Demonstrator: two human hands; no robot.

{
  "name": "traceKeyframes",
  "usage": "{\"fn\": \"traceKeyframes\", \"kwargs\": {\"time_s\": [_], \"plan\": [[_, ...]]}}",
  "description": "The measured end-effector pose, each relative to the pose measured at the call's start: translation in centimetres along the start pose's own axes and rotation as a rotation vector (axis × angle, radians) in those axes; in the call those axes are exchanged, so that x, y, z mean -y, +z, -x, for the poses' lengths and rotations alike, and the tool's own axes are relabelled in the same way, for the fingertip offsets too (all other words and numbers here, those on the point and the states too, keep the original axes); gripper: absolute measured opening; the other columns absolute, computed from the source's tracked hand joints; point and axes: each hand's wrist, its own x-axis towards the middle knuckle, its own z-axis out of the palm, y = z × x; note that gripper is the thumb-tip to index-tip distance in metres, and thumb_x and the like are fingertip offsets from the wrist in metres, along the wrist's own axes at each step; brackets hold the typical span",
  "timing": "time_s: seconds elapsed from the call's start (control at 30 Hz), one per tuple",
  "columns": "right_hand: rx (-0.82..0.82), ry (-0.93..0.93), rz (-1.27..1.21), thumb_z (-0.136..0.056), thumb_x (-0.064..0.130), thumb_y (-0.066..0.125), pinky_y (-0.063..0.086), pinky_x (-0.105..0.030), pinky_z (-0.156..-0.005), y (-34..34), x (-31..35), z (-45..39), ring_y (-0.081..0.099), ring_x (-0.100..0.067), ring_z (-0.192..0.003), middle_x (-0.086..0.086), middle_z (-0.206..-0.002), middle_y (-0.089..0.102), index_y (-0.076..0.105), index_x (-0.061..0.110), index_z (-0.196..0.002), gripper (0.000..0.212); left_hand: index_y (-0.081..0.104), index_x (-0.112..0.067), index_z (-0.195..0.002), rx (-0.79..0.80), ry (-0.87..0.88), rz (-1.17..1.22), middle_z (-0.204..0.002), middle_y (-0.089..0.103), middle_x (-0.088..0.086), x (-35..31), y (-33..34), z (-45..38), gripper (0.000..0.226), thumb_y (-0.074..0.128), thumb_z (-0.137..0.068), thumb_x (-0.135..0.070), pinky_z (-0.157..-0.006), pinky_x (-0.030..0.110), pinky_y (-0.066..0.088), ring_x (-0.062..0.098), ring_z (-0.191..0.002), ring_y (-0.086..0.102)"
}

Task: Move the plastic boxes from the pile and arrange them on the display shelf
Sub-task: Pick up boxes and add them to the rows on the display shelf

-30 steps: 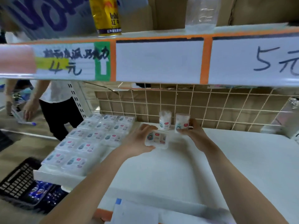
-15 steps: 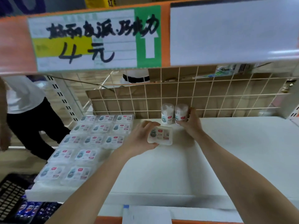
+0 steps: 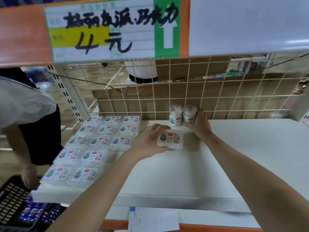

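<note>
My left hand (image 3: 151, 139) grips a flat clear plastic box (image 3: 170, 139) with a printed label, just above the white display shelf (image 3: 234, 156). My right hand (image 3: 199, 124) holds a round plastic tub (image 3: 189, 113) at the back of the shelf, touching a second round tub (image 3: 175, 115) to its left. Several flat boxes (image 3: 100, 141) lie in neat rows on the shelf's left part.
A wire grid (image 3: 217, 91) backs the shelf, with cardboard behind it. The upper shelf's edge with a price sign (image 3: 107, 30) hangs overhead. Another person (image 3: 25, 114) stands at the left beside a black basket (image 3: 18, 205) of packets. A paper label (image 3: 153, 220) sits on the front edge.
The camera has dropped closer to the shelf. My right hand has pushed its round tub up against the other one; my left hand keeps the flat box in nearly the same spot.
</note>
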Motion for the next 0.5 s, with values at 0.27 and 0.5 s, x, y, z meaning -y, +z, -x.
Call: {"fn": "traceKeyframes", "kwargs": {"time_s": [0.27, 0.5], "plan": [[0.041, -0.048, 0.204, -0.084, 0.037, 0.068, 0.036, -0.039, -0.104, -4.1, -0.1, 2.1, 0.036, -0.032, -0.131, -0.015, -0.144, 0.036, 0.034, 0.007, -0.141, 0.073, 0.045, -0.025, -0.134, -0.048, -0.008, 0.008, -0.129, 0.048, 0.000, -0.2, -1.3, -0.3, 0.066, 0.076, -0.075, -0.028, -0.089, 0.026, 0.037, 0.018, -0.117, 0.045], [-0.031, -0.337, 0.383, -0.089, 0.015, 0.056, 0.040, -0.039, -0.095, -6.0, 5.6, 3.0, 0.045, -0.035, -0.121, -0.018, -0.131, 0.046, 0.043, 0.005, -0.133, 0.047, 0.044, -0.023, -0.133, -0.066, -0.032, -0.035, -0.128, 0.044, 0.001, 0.3, -3.7, 1.0, 0.065, 0.076, -0.076, -0.029, -0.070, 0.026, 0.040, 0.022, -0.110, 0.051]]}}
